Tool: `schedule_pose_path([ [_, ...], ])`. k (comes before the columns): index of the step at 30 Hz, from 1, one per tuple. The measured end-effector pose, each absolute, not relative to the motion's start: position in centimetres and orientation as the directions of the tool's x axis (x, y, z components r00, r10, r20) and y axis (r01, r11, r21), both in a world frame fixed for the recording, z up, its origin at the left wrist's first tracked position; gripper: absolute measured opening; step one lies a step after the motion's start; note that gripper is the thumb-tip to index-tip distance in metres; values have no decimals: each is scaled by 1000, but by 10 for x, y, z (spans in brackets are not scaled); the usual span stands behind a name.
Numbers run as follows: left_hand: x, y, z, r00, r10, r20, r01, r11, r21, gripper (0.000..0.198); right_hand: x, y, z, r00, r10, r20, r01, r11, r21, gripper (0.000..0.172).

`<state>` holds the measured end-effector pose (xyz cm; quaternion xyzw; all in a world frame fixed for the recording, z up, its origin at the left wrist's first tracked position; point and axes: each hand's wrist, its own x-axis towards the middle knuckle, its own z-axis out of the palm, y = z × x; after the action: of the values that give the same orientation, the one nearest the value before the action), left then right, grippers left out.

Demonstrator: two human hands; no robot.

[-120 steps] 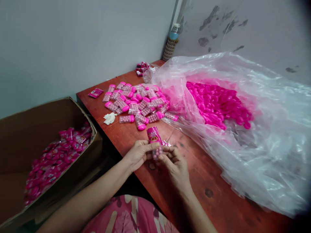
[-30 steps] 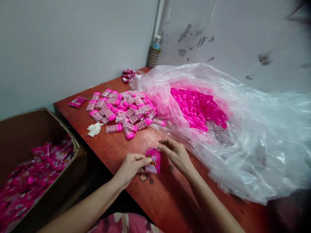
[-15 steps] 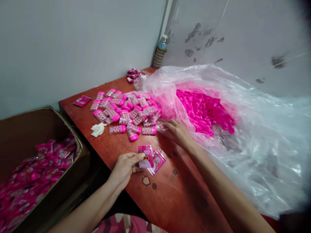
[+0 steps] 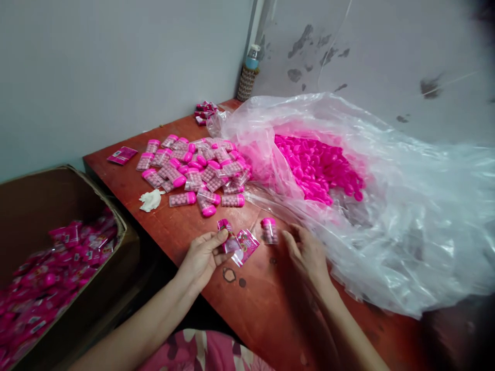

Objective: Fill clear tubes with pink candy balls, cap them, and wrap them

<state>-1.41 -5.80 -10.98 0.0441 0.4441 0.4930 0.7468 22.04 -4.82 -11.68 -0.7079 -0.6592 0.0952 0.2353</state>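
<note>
My left hand [image 4: 204, 253] pinches a pink printed sachet [image 4: 227, 233], which is bent and raised at its top. A second pink sachet [image 4: 247, 248] lies just right of it on the red table [image 4: 251, 309]. A small clear container of pink beads with a pink cap [image 4: 269, 231] is between that sachet and my right hand [image 4: 308, 253]. My right hand has its thumb and fingers apart, with a small gap to the container. Many similar bead containers [image 4: 193, 179] lie heaped farther back.
A large clear plastic bag [image 4: 402, 226] with bright pink caps [image 4: 317, 167] covers the right side. At left, a cardboard box [image 4: 127, 234] holds filled pink packets [image 4: 62, 257]. White crumpled material [image 4: 150, 200], a loose packet [image 4: 122, 155] and a bottle in a woven holder [image 4: 247, 80] are farther back.
My right hand has moved from the edge of the heap towards me and right. One bead container now shows beside it. The sachet in my left hand has bent, and the view has shifted slightly.
</note>
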Motion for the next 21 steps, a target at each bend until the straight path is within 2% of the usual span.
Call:
schedule_pose_path([
  [4, -8, -57, -107, 104, 776, -622, -745, 475, 468, 10, 209, -38, -116, 81, 997, 8, 935, -73, -346, 42],
  [6, -6, -56, -107, 86, 768, -634, -771, 455, 446, 10, 206, -36, -116, 72, 995, -70, 911, -94, -401, 37],
  [7, -5, -56, -108, 81, 764, -641, -786, 444, 430, 9, 205, -37, -115, 74, 992, -100, 867, -114, -484, 37],
  [9, -4, -55, -110, 71, 757, -650, -819, 417, 395, 7, 200, -46, -110, 71, 982, -176, 666, -178, -724, 37],
  [11, -2, -54, -113, 58, 754, -655, -845, 387, 370, 5, 191, -62, -103, 33, 962, -271, 356, -264, -896, 35],
  [12, -1, -53, -114, 52, 753, -656, -854, 374, 362, 4, 185, -71, -100, 1, 952, -306, 224, -299, -928, 35],
  [14, 2, -53, -116, 45, 752, -658, -863, 360, 354, 4, 173, -90, -97, -46, 943, -329, 77, -325, -942, 34],
  [21, 14, -56, -116, 69, 783, -619, -895, 322, 308, 9, 135, -111, -106, -46, 938, -344, -75, -347, -935, 30],
])
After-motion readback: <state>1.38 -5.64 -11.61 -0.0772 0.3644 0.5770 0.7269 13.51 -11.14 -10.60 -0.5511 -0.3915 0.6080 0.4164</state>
